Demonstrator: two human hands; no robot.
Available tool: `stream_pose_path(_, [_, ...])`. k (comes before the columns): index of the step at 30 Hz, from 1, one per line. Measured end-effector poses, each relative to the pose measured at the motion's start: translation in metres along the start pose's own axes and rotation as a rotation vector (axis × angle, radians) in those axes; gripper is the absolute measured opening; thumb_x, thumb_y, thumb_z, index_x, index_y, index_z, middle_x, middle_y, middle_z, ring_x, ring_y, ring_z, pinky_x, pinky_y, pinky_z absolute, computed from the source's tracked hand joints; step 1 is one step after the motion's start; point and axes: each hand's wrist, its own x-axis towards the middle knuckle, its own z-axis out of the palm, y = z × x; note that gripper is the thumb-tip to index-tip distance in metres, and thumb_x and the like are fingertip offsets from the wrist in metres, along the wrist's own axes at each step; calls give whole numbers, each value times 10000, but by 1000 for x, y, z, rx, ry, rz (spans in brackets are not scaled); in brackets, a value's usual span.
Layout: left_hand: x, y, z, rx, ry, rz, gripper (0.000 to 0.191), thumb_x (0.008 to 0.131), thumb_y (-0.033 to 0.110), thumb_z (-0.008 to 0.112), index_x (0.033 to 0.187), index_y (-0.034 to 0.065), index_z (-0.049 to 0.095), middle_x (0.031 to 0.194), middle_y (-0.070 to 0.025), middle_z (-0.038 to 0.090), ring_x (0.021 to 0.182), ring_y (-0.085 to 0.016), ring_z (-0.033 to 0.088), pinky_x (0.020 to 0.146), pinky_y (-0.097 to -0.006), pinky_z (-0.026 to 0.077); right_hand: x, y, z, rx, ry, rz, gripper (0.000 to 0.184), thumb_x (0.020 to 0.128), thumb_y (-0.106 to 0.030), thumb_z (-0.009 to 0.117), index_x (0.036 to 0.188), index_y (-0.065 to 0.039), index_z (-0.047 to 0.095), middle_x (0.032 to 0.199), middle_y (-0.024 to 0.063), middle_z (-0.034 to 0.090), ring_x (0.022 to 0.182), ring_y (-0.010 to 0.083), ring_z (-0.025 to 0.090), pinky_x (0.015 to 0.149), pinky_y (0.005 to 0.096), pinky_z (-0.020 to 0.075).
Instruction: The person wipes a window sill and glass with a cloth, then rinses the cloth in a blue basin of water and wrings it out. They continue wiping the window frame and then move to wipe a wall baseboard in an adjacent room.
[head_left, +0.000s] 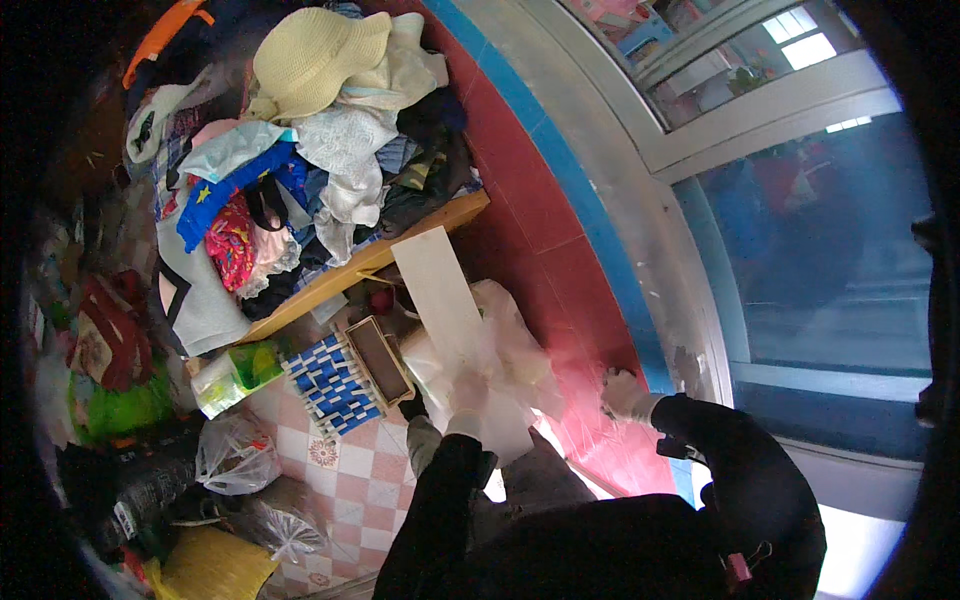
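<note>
A long pale board or panel (439, 292) stands over white plastic bags (517, 330), its upper end near the wooden edge of a bed or bench. My left hand (469, 397), in a whitish glove, lies at the board's lower part; glare and blur hide whether its fingers grip it. At the red tiled wall (555, 262), near its blue border, my right hand (626, 394), also gloved, rests with bent fingers and no object visible in it. A blue and white woven stool (334, 386) is left of my left hand, beside an open shallow box (381, 361).
Piled clothes (345, 150) and a cream sun hat (319, 64) cover the surface behind the wooden edge (360, 274). A green and silver box (234, 379), a clear plastic bag (238, 454) and a yellow bag (214, 566) are on the left. A framed window (825, 262) is at right.
</note>
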Motion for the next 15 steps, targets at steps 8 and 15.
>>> stream_pose_path(8, [-25, -18, -44, -423, 27, 128, 266, 915, 176, 502, 1017, 28, 698, 1004, -153, 709, 876, -278, 687, 799, -356, 548, -49, 42, -166, 883, 1196, 176, 297, 813, -127, 596, 1097, -168, 675, 1196, 39, 607, 1218, 278, 470, 935, 439, 427])
stream_pose_path(15, [-79, -35, -97, -1126, 12, -405, 343, 961, 221, 501, 1065, -72, 646, 973, -180, 711, 820, -231, 693, 762, -332, 538, -10, 94, -217, 68, 1270, 301, 224, 872, -157, 597, 1073, -150, 695, 1479, 58, 410, 1339, 332, 371, 1070, 451, 362])
